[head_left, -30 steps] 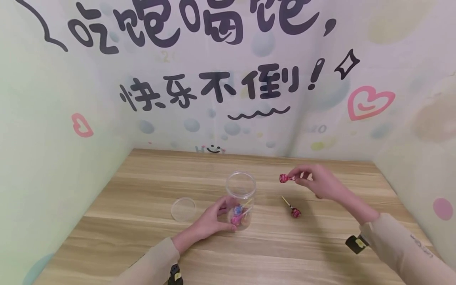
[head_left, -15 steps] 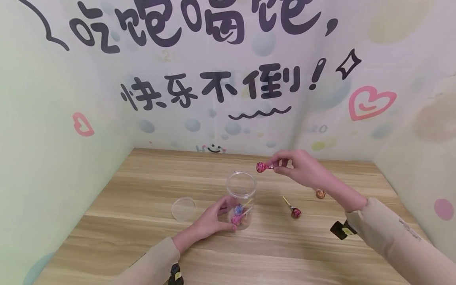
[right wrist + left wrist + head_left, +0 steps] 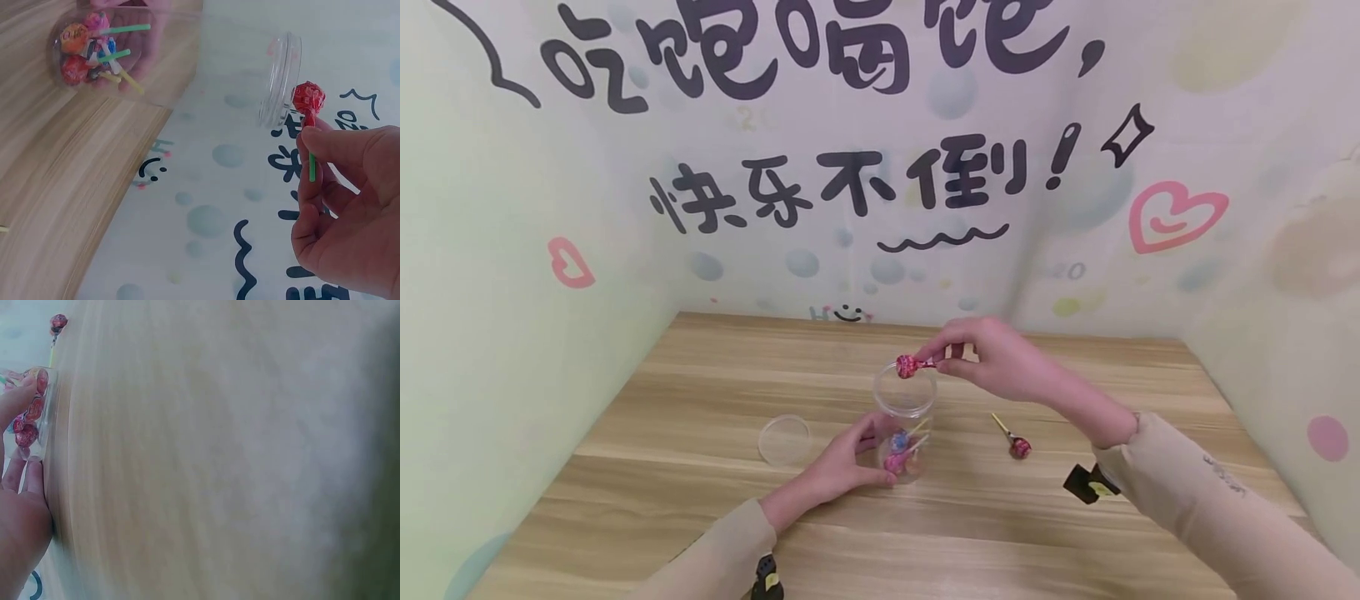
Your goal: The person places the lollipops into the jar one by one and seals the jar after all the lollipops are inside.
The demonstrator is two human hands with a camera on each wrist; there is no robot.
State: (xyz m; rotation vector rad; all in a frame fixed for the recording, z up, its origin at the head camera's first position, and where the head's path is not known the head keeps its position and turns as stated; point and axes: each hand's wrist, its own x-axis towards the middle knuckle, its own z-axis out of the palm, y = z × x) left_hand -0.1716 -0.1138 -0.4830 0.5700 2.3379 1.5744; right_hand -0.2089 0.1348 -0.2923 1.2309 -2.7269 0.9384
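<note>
A clear plastic jar (image 3: 907, 413) stands upright and uncapped on the table, with several wrapped lollipops (image 3: 74, 39) at its bottom. My left hand (image 3: 848, 463) holds the jar low on its left side, thumb in front. In my right hand (image 3: 996, 360), the thumb and fingers pinch the green stick of a red-wrapped lollipop (image 3: 309, 97). Its candy head (image 3: 906, 367) hangs over the jar's mouth, outside the rim as the right wrist view has it. The left wrist view shows the left fingers (image 3: 34, 478) against the jar's wall.
Left of the jar a round clear lid (image 3: 785, 440) lies flat on the wooden table (image 3: 700, 392). Another dark red lollipop (image 3: 1019, 447) with a yellow stick lies to the jar's right. A printed wall (image 3: 760, 275) rises behind the table.
My right hand has carried the red lollipop leftward to the jar's mouth. An orange lollipop seen half a second ago is now hidden behind the right arm. The left hand stays on the jar.
</note>
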